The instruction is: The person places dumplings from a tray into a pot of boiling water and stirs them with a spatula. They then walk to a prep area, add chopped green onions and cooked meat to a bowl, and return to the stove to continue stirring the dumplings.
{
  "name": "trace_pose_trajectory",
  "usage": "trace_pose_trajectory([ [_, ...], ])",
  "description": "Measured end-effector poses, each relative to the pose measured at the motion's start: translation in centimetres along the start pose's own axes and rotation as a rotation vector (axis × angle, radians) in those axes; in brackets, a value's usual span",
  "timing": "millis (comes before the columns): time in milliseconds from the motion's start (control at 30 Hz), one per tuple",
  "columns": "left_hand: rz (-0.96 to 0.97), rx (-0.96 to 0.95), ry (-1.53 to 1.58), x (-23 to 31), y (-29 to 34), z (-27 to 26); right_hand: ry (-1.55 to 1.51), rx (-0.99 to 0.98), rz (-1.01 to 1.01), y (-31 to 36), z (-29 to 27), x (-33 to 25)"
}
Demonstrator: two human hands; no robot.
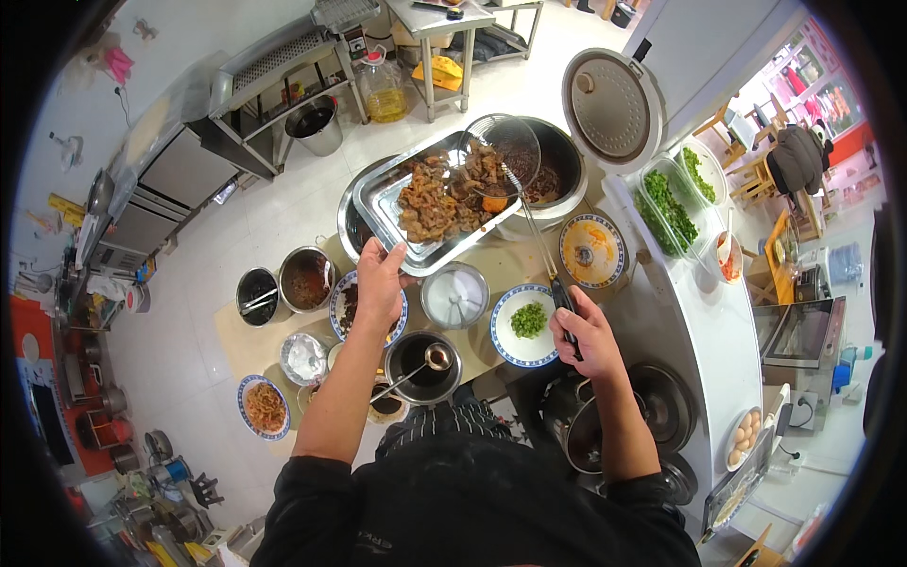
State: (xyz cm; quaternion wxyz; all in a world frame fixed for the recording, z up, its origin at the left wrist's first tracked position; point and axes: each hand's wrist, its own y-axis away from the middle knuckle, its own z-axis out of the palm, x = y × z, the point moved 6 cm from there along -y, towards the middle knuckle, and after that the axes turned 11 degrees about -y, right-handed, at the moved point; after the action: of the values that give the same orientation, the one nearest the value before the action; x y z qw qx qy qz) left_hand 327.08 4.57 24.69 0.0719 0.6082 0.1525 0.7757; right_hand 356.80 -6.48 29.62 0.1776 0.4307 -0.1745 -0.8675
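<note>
My left hand (pixel 379 288) grips the near edge of a shiny rectangular metal tray (pixel 442 255), fingers closed on its rim. Brown chunks of cooked meat (pixel 430 210) lie in the tray, with more piled towards its right end. In my right hand (pixel 588 333) is the black handle of a long skimmer (pixel 541 241). Its round wire head reaches over the tray's right end and the open pot, and some brown pieces show at it. The large steel pot (pixel 570 200) beyond the tray holds dark contents; its lid (pixel 612 102) stands tilted up behind.
Below my hands stand a bowl of chopped greens (pixel 527 324), a bowl of white powder or liquid (pixel 454 295), an orange-stained plate (pixel 592 249) and a dark pot with a ladle (pixel 436 357). On the right, a white counter (pixel 690 302) bears a container of greens (pixel 669 210).
</note>
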Motion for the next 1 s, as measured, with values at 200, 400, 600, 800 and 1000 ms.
trace_pose_trajectory([
  [200,0.009,-0.002,0.005,-0.2,-0.1,-0.1,-0.149,-0.064,0.03,-0.2,-0.3,-0.1],
  [400,0.031,0.0,-0.006,-1.0,-0.7,-0.7,-0.33,-0.126,0.067,0.1,-0.3,-0.4],
  [600,0.064,-0.009,0.045,-1.3,-0.9,-1.6,-0.247,-0.145,0.047,-0.3,-0.2,-0.9],
  [800,0.051,0.05,0.021,-0.8,-0.3,-4.8,-0.202,-0.049,-0.037,-1.3,-2.0,-3.2],
  [1000,0.024,-0.023,0.318,-0.5,3.7,-11.1,0.109,0.254,-0.03,-7.0,-6.4,-5.5],
])
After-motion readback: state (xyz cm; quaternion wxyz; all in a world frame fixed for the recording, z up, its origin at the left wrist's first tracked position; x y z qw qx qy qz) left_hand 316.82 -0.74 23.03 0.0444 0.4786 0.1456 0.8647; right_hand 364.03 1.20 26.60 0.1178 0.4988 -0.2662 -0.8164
